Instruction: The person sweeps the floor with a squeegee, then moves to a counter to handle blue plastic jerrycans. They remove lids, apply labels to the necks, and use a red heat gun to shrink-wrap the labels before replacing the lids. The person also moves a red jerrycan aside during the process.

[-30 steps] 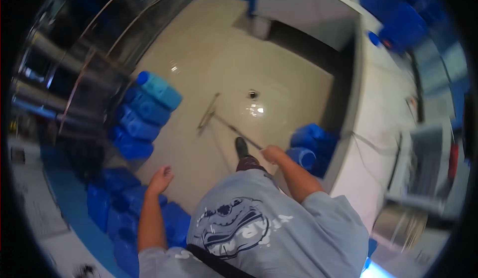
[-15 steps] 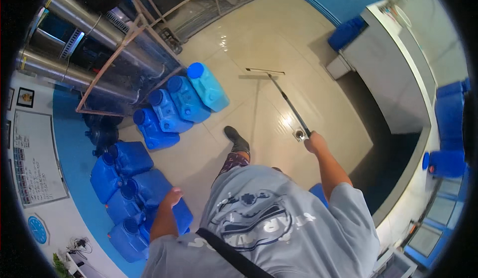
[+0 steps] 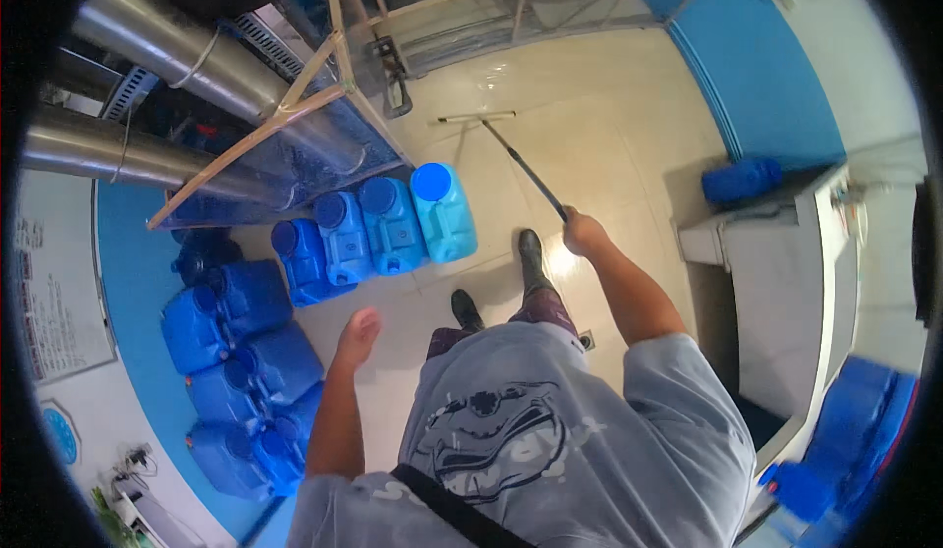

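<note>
Well, at the far left a whiteboard (image 3: 59, 288) covered in writing hangs on the wall, with a blue-faced clock (image 3: 59, 433) lower down. Next come thick metal pipes (image 3: 147, 160), partly behind a wooden frame (image 3: 260, 148) with clear sheeting. Below them a cluster of dark blue jugs (image 3: 221, 401) stands along the wall, and just right of it a row of four jugs (image 3: 344, 242) runs from deep blue to turquoise at its right end. Near these, the left hand (image 3: 361, 332) hangs bare; it is blurred, so I cannot tell whether its fingers are apart or together. Two dark boots (image 3: 531, 258) stand on the pale, shiny floor (image 3: 629, 106) ahead of the grey shirt (image 3: 501, 430). Beyond them is the floor squeegee (image 3: 526, 170), its straight head low over the tiles near the frame, its long handle slanting back to the right hand (image 3: 584, 232), whose fingers are clamped around its upper end. A floor drain (image 3: 586, 340) shows just beside the shirt. Further right stands a white counter (image 3: 781, 312), a blue jug (image 3: 742, 180) near its far end, and more blue containers (image 3: 855, 411) sit at the lower right
</note>
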The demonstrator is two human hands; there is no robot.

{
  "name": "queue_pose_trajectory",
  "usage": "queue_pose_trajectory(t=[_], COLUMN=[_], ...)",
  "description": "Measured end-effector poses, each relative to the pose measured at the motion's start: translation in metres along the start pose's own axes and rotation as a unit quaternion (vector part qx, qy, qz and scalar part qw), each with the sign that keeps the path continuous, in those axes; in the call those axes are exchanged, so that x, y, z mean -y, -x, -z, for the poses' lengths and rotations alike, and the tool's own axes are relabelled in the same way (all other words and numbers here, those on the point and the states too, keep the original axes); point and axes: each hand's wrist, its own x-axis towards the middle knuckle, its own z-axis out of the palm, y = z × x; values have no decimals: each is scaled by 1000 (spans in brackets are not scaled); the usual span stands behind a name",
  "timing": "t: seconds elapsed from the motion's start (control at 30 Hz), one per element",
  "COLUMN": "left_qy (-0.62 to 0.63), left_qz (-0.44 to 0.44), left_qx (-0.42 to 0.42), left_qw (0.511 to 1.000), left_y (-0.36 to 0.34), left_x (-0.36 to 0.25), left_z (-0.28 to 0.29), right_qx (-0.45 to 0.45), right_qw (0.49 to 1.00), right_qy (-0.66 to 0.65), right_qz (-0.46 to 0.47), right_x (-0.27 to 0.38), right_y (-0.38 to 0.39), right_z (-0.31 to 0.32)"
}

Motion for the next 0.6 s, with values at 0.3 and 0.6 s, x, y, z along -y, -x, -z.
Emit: queue_pose_trajectory(t=[0.3, 0.6], left_qy=[20, -72], left_qz=[400, 354], left_qx=[-128, 14], left_qw=[907, 932], left_y=[180, 140], left_x=[46, 6], left_z=[-63, -82], right_qx=[28, 140], right_qw=[997, 977], right_qy=[65, 159], right_qz=[-3, 13], right_x=[124, -45], right_y=[-328, -238], right_z=[19, 18])
